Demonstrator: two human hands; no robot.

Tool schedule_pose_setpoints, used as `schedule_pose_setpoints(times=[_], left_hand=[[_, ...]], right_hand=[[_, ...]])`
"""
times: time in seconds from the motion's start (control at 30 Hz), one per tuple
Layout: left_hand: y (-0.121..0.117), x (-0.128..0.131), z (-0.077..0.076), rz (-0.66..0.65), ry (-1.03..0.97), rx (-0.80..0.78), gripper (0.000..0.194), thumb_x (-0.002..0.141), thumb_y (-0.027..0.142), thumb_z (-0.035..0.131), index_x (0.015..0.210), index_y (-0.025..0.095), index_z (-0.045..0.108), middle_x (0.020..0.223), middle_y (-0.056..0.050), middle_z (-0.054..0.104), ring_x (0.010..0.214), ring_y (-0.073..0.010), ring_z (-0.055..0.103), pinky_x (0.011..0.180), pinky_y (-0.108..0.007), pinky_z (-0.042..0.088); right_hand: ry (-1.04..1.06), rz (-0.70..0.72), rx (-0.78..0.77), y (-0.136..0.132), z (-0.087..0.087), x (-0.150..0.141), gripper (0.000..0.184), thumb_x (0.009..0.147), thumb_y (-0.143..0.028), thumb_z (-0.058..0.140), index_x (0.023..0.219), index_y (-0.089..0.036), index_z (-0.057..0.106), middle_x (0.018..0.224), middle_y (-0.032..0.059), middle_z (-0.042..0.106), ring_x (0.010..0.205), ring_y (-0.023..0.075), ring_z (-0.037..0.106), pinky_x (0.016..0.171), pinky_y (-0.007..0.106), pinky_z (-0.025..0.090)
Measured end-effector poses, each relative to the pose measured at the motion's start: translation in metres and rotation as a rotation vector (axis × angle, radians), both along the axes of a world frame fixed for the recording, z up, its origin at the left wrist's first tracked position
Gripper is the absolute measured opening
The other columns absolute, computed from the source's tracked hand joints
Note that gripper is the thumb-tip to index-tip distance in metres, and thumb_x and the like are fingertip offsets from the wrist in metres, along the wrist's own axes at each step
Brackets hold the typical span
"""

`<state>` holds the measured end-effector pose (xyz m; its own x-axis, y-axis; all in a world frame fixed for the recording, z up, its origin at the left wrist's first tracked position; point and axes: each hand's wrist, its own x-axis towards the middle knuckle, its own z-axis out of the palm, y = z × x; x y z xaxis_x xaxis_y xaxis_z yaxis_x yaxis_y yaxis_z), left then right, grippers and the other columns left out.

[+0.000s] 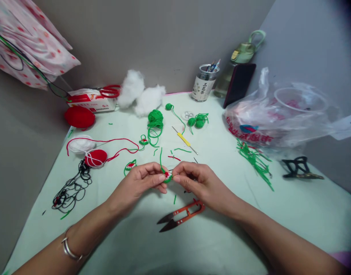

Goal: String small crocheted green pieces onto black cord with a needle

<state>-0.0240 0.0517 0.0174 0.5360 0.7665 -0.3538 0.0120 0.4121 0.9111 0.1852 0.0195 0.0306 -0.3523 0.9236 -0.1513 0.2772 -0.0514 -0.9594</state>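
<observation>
My left hand [141, 179] and my right hand [197, 180] meet above the middle of the pale green table [250, 229]. Both pinch a small crocheted piece [168, 176], green-edged with red and white inside. A green yarn tail [161, 157] rises from it toward the back. The fingers of both hands are closed on the piece. Orange thread snips [182, 214] lie on the table just in front of my right hand. A similar crocheted piece [130, 166] lies left of my left hand.
Green yarn skein [155, 119], yellow-handled crochet hook [184, 139], red crocheted shapes [95, 157], white stuffing [141, 93] and a black cord tangle [71, 189] lie about. A plastic bag [275, 114], tin [204, 82], dark phone [239, 84], bottle [244, 53] and black clip [298, 168] sit on the right.
</observation>
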Motion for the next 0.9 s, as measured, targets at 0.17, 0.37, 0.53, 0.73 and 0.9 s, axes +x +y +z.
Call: schedule_pose_setpoints(times=[0.17, 0.37, 0.53, 0.73, 0.9], left_hand=[[-0.001, 0.004, 0.000, 0.093, -0.074, -0.068, 0.022, 0.077, 0.032, 0.079, 0.087, 0.017, 0.067, 0.074, 0.001, 0.065, 0.068, -0.0141, 0.065, 0.071, -0.028, 0.052], [0.001, 0.004, 0.000, 0.112, -0.075, -0.077, 0.022, 0.076, 0.032, 0.080, 0.086, 0.017, 0.066, 0.075, 0.002, 0.064, 0.069, -0.0131, 0.065, 0.071, -0.026, 0.052], [0.002, 0.001, 0.002, 0.142, -0.080, -0.078, 0.021, 0.076, 0.031, 0.081, 0.087, 0.017, 0.069, 0.082, 0.002, 0.062, 0.070, -0.0115, 0.065, 0.071, -0.025, 0.053], [0.002, 0.001, 0.004, 0.146, -0.086, -0.092, 0.020, 0.076, 0.031, 0.080, 0.087, 0.017, 0.070, 0.082, 0.001, 0.062, 0.070, -0.0122, 0.064, 0.070, -0.026, 0.054], [0.000, 0.004, 0.000, 0.104, -0.078, -0.068, 0.019, 0.077, 0.031, 0.079, 0.086, 0.017, 0.069, 0.080, 0.001, 0.062, 0.067, -0.0118, 0.064, 0.070, -0.025, 0.052]], right_hand=[[0.002, -0.005, 0.043, 0.003, -0.006, 0.002, 0.019, 0.096, -0.032, 0.058, 0.093, -0.017, 0.069, 0.075, -0.0002, 0.057, 0.065, 0.0109, 0.048, 0.060, 0.024, 0.038], [-0.081, 0.010, 0.238, 0.005, -0.004, 0.007, 0.018, 0.095, -0.019, 0.058, 0.102, -0.020, 0.074, 0.081, 0.0009, 0.055, 0.074, 0.0128, 0.053, 0.070, 0.027, 0.041], [-0.093, 0.085, 0.265, 0.004, 0.000, 0.012, 0.025, 0.098, -0.020, 0.054, 0.116, -0.022, 0.072, 0.083, 0.0011, 0.054, 0.076, 0.0133, 0.052, 0.072, 0.027, 0.041], [-0.114, 0.097, 0.232, 0.006, 0.001, 0.012, 0.025, 0.098, -0.021, 0.053, 0.115, -0.023, 0.072, 0.086, 0.0028, 0.058, 0.078, 0.0145, 0.053, 0.072, 0.028, 0.042], [0.023, -0.012, 0.089, 0.004, -0.004, 0.000, 0.012, 0.093, -0.025, 0.060, 0.094, -0.017, 0.069, 0.085, 0.0021, 0.061, 0.073, 0.0125, 0.052, 0.066, 0.025, 0.043]])
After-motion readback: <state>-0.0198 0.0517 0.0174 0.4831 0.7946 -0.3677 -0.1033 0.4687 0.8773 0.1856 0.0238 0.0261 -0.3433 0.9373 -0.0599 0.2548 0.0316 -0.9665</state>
